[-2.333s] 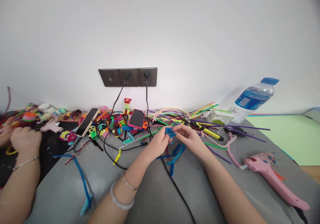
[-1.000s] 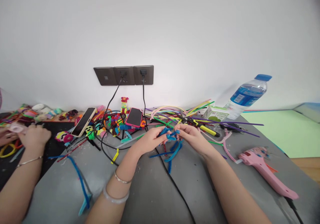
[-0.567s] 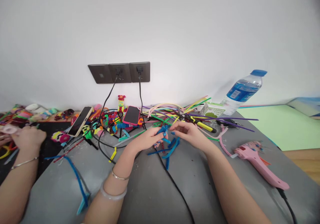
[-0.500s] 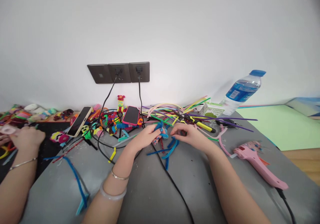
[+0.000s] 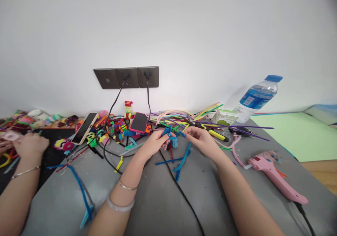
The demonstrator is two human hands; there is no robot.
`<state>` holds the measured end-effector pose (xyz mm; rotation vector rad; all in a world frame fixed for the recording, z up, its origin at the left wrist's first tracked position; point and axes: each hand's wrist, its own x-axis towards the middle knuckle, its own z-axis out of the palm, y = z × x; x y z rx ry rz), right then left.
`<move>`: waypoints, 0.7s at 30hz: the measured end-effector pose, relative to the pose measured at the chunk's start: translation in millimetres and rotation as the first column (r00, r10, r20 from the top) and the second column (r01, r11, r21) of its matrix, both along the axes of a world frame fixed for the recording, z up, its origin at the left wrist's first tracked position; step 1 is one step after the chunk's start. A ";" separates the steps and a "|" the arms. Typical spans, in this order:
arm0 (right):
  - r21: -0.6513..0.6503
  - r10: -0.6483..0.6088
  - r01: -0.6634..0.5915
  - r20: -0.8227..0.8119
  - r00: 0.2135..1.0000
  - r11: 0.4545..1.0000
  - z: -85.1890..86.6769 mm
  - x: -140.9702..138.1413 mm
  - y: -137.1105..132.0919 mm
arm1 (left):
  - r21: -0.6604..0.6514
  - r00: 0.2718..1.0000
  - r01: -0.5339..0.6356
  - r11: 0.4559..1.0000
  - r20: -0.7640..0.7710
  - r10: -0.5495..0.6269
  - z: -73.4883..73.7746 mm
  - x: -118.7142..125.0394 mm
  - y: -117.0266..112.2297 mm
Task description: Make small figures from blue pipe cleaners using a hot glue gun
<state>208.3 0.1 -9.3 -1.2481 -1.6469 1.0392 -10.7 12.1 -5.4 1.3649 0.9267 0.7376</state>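
My left hand (image 5: 155,143) is closed round a bundle of bent blue pipe cleaners (image 5: 168,133), with a lighter blue part hanging beneath its fingertips. To its right, my right hand (image 5: 198,139) pinches the end of a blue pipe cleaner (image 5: 182,134) between thumb and forefinger. Whether that end belongs to the bundle in my left hand is hard to make out. Just below both hands, loose blue pipe cleaner pieces (image 5: 181,163) lie on the grey table (image 5: 155,197). A longer bent blue pipe cleaner (image 5: 81,187) rests at the table's left.
Behind lie pliers with yellow handles (image 5: 218,135), a pink-edged phone (image 5: 139,122) and many coloured pipe cleaners. A pink glue gun (image 5: 276,176) is on the right, a water bottle (image 5: 256,97) behind it. A black cable (image 5: 181,190) crosses the table. Another person's hand (image 5: 33,146) is at left.
My right hand has drawn slightly up, and the blue pipe cleaner end now shows at its fingertips. The blue bundle in my left hand has turned. The camera view has shifted slightly.
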 end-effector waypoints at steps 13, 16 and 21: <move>-0.112 -0.001 -0.036 -0.315 0.949 0.993 -3.5 -24.7 -2.5 | 0.003 0.995 0.087 0.996 -0.048 -0.087 -0.2 8.6 -6.0; -0.117 0.036 -0.078 -0.331 0.943 0.990 -5.2 -25.0 -2.0 | -0.010 0.998 0.063 0.998 -0.013 -0.063 -0.5 11.1 -6.9; -0.102 0.044 -0.084 -0.343 0.938 0.991 -8.3 -26.4 -2.8 | -0.007 0.999 0.049 0.999 -0.003 -0.049 -3.2 13.1 -7.1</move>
